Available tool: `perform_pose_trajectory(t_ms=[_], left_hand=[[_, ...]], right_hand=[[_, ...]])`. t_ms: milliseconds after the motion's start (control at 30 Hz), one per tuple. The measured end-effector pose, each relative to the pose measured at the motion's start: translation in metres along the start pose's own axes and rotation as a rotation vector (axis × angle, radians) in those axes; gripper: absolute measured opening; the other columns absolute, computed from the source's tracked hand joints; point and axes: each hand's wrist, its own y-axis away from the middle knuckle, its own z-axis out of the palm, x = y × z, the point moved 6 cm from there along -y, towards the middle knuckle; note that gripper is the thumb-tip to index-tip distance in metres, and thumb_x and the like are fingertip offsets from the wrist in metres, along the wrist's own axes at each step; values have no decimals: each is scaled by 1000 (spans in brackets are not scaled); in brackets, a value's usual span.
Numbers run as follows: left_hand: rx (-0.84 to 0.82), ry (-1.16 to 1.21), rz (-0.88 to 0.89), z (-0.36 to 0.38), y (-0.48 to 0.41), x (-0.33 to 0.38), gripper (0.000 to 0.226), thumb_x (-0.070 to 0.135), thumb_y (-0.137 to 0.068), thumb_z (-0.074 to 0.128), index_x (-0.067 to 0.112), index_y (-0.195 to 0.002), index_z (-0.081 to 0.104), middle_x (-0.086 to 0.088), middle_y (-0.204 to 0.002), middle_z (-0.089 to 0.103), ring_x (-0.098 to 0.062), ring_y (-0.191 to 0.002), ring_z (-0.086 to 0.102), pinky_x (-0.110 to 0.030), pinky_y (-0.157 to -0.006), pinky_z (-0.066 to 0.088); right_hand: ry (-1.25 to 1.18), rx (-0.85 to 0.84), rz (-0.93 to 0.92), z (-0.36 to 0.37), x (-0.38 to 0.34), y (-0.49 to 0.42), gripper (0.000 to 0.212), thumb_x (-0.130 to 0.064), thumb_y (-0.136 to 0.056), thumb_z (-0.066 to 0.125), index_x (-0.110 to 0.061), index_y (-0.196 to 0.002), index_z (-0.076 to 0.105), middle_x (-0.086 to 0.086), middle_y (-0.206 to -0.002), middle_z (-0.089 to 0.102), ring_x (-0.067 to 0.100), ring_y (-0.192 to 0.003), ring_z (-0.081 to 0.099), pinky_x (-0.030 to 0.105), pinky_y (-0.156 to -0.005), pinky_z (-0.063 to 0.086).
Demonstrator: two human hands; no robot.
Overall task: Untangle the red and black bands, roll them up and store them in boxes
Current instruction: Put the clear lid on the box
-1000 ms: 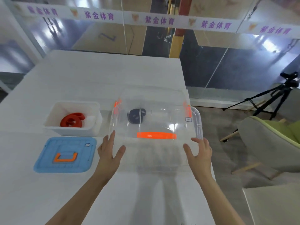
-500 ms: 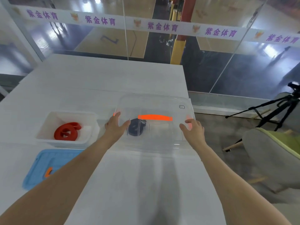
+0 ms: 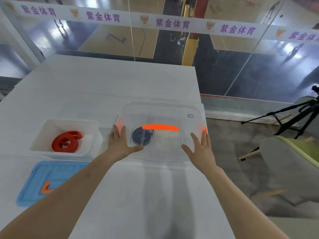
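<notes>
Fingers [image 3: 119, 133] of both hands lie flat on clear lid [image 3: 162, 116].

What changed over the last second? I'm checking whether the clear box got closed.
The clear lid came down from a tilt onto the box, covering the black band. The left hand and right hand now press flat on top. The red band and blue lid stayed put.

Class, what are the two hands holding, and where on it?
Both the left hand and right hand press flat on the clear lid, near its side edges.
</notes>
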Motion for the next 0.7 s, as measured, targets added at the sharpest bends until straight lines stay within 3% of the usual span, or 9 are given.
perform_pose_trajectory(t_ms=[133,300,400,500,600,700], left_hand=[[-8,-71,11,0,4,5,135,86,-71,67,22,-166,-4,-18,-169,-27,-40,-160,-12,-52,-130,4],[-8,-195,80,-1,20,12,112,87,-86,43,26,-166,-5,-17,-169,-29,-39,-158,-23,-57,-128,-4],[96,-232,211,2,47,13,89,76,-97,33,27,-167,7,-13,-174,-14,-36,-161,-12,-57,-129,3],[247,-213,287,0,88,-4,77,68,-99,25,23,-162,31,-15,-173,14,-39,-160,14,-54,-127,20],[327,-182,307,1,120,-44,62,54,-102,41,16,-150,52,-17,-160,41,-40,-150,38,-54,-120,35],[334,-191,262,-2,142,-93,54,46,-102,57,16,-147,55,-16,-153,47,-39,-143,47,-54,-113,44]], right_hand=[[79,-50,16,-3,-1,3,77,-72,-100,40,-33,-164,23,9,-177,-15,26,-164,-16,50,-123,36],[214,-145,64,-11,-13,4,68,-66,-105,32,-33,-164,23,17,-176,-6,36,-164,-9,57,-131,8],[228,47,-5,-21,-42,22,52,-50,-107,45,-25,-152,48,19,-173,21,39,-163,12,57,-128,18],[165,211,-143,-13,-84,59,36,-33,-99,67,-19,-132,67,16,-156,52,41,-149,43,55,-116,39],[166,234,-220,14,-127,97,33,-28,-92,75,-21,-124,71,12,-146,61,38,-140,54,52,-107,49],[150,192,-266,47,-171,126,34,-30,-92,73,-23,-125,69,9,-146,61,35,-140,54,50,-108,49]])
